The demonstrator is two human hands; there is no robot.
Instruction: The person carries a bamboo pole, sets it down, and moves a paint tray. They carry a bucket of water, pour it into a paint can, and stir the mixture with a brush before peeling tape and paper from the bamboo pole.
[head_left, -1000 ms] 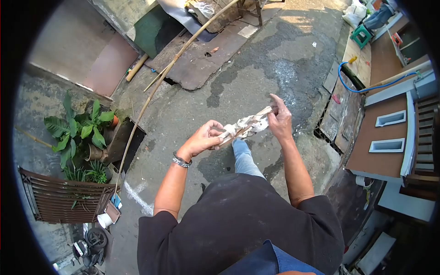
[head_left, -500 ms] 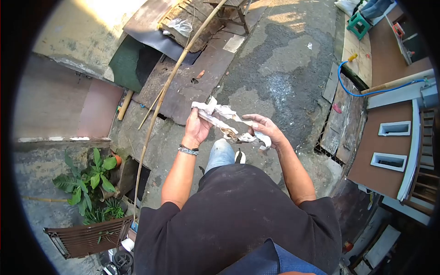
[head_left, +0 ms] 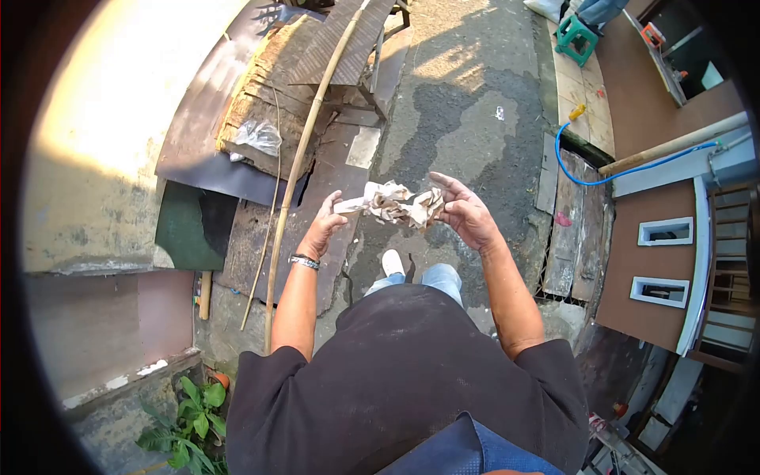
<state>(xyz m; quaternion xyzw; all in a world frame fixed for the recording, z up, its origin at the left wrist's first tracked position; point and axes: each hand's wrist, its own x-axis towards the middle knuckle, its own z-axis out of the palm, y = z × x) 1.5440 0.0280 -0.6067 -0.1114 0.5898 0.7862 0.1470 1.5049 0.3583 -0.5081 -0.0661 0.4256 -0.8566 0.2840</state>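
Crumpled whitish strips with brown stains stretch between my two hands, in front of my body and above the wet ground. My left hand holds the left end, a flatter pale strip, between thumb and fingers. At the right end my right hand grips a bunched part near the thumb, its upper fingers stretched out. The strips look twisted and folded together in the middle.
A long bamboo pole slants at the left beside wooden boards and a plastic bag. Green plants grow lower left. At right are a blue hose, a green stool and a person's legs.
The strips are more bunched up between my hands, where they hung longer and looser before. The view has shifted forward along the path, and a white shoe now shows below.
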